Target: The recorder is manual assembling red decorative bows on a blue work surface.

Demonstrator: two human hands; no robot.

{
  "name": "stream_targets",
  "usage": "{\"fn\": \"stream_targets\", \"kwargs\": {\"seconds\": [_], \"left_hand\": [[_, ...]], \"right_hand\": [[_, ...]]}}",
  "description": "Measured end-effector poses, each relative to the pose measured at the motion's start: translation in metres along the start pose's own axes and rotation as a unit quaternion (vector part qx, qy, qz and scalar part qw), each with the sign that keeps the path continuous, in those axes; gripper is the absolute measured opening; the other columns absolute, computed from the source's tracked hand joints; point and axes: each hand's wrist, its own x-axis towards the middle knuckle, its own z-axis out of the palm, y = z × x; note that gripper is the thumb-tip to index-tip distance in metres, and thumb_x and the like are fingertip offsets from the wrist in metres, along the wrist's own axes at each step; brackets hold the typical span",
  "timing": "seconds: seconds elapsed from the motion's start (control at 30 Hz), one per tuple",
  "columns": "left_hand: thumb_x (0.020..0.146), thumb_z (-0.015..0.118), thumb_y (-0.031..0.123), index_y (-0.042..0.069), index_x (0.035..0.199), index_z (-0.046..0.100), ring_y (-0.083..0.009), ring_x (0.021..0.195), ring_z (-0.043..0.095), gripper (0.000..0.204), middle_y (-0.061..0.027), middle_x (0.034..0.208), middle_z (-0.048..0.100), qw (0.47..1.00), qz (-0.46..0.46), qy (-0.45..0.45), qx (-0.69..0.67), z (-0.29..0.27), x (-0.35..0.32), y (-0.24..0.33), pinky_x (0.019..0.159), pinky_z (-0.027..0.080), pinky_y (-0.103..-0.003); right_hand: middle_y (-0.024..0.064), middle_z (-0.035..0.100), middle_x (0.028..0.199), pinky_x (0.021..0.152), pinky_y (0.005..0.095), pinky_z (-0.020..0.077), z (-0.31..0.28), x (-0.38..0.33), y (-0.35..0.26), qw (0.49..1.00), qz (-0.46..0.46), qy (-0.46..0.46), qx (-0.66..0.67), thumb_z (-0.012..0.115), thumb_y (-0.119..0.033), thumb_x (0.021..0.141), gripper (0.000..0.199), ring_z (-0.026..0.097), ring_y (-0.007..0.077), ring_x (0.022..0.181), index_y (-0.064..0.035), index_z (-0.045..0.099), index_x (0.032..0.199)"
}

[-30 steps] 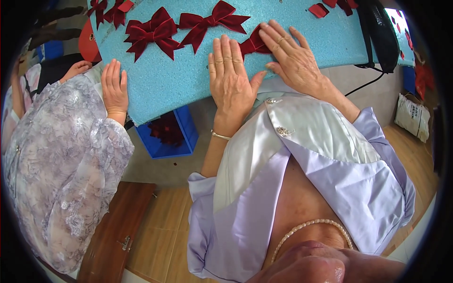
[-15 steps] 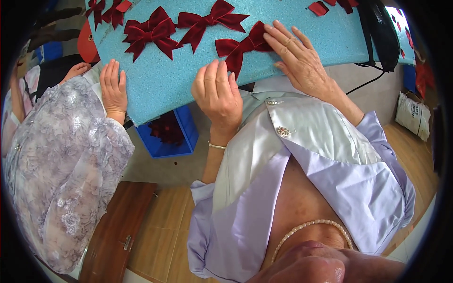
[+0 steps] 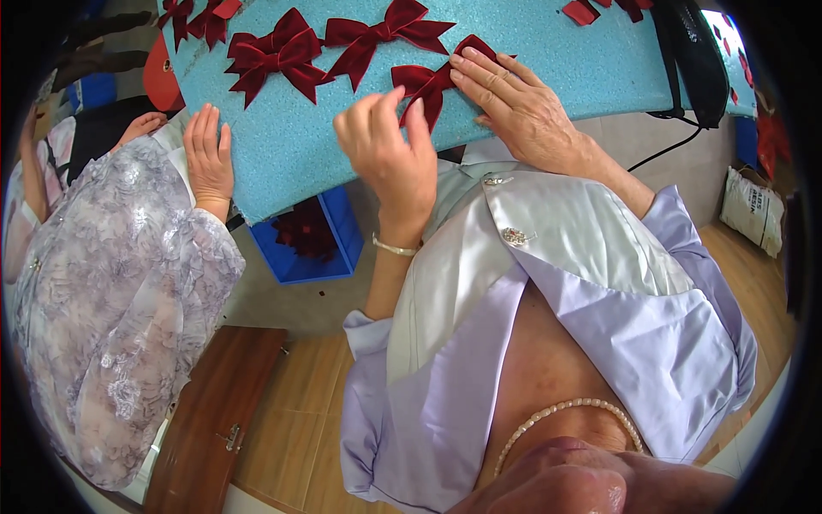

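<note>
A dark red velvet bow [image 3: 425, 83] lies near the front edge of a light blue foam board [image 3: 300, 146]. My left hand [image 3: 390, 154] is curled, and its fingertips pinch the bow's lower tails. My right hand [image 3: 522, 103] lies flat on the board with its fingers stretched out, pressing down the bow's right loop. Two more red bows [image 3: 278, 56] [image 3: 385, 30] lie in a row farther back on the board, and another [image 3: 184, 13] sits at the top left.
Another person in a pale lace sleeve [image 3: 111, 291] rests a hand [image 3: 210, 158] flat on the board's left edge. A blue bin [image 3: 312, 231] with red pieces stands under the board. A black device with a cable [image 3: 693, 51] is at the right, and a wooden box [image 3: 214, 420] is on the floor.
My left hand lifted from lying flat on the board, curled up and closed its fingertips on the bow's tails. The bow it covered now shows. My right hand stayed put.
</note>
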Motion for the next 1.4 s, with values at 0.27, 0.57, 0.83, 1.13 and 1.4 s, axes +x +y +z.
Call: {"fn": "stream_targets", "kwargs": {"seconds": [0.27,0.57,0.83,1.13,1.4], "left_hand": [[0.076,0.074,0.005,0.005,0.082,0.059,-0.0315,0.089,0.049,0.016,-0.0109,0.090,0.054,0.997,-0.022,-0.073,-0.008,0.022,0.019,-0.003,0.080,0.042,-0.043],[0.079,0.071,0.005,0.005,0.083,0.056,-0.0330,0.094,0.049,0.015,-0.0116,0.092,0.053,0.996,-0.041,-0.055,0.063,0.035,0.013,0.002,0.081,0.040,-0.046],[0.082,0.065,-0.001,-0.002,0.098,0.060,-0.0323,0.089,0.056,0.017,-0.0146,0.098,0.058,0.993,0.098,0.030,0.058,0.029,-0.002,0.008,0.074,0.047,-0.042],[0.074,0.062,0.002,-0.009,0.099,0.068,-0.0294,0.090,0.061,0.028,-0.0156,0.104,0.066,0.978,0.180,0.026,0.100,0.043,-0.034,0.010,0.069,0.046,-0.038],[0.078,0.063,0.004,-0.011,0.093,0.068,-0.0274,0.084,0.059,0.022,-0.0190,0.102,0.065,0.977,0.187,0.040,0.097,0.042,-0.029,0.012,0.064,0.043,-0.036]], "right_hand": [[0.0130,0.042,0.152,0.116,0.0469,0.0323,0.003,0.000,0.001,1.000,-0.005,0.011,0.008,0.068,-0.011,0.080,0.066,0.036,0.0283,0.144,-0.0016,0.046,0.142],[0.0123,0.043,0.152,0.116,0.0463,0.0323,0.006,-0.002,0.003,1.000,-0.005,0.022,0.017,0.068,-0.012,0.080,0.066,0.038,0.0279,0.143,-0.0031,0.047,0.142],[0.0119,0.044,0.151,0.115,0.0460,0.0333,0.004,-0.001,0.004,1.000,-0.009,0.024,0.004,0.068,-0.011,0.081,0.064,0.039,0.0275,0.143,-0.0029,0.048,0.141],[0.0145,0.065,0.103,0.078,0.0405,0.0526,-0.015,0.042,0.021,0.974,-0.103,0.149,0.133,0.068,0.004,0.077,0.026,0.062,0.0329,0.096,0.0030,0.068,0.103],[0.0079,0.056,0.086,0.073,0.0398,0.0496,-0.021,0.085,0.013,0.987,-0.125,-0.021,0.101,0.070,-0.004,0.079,0.010,0.057,0.0264,0.088,-0.0015,0.065,0.087]]}}
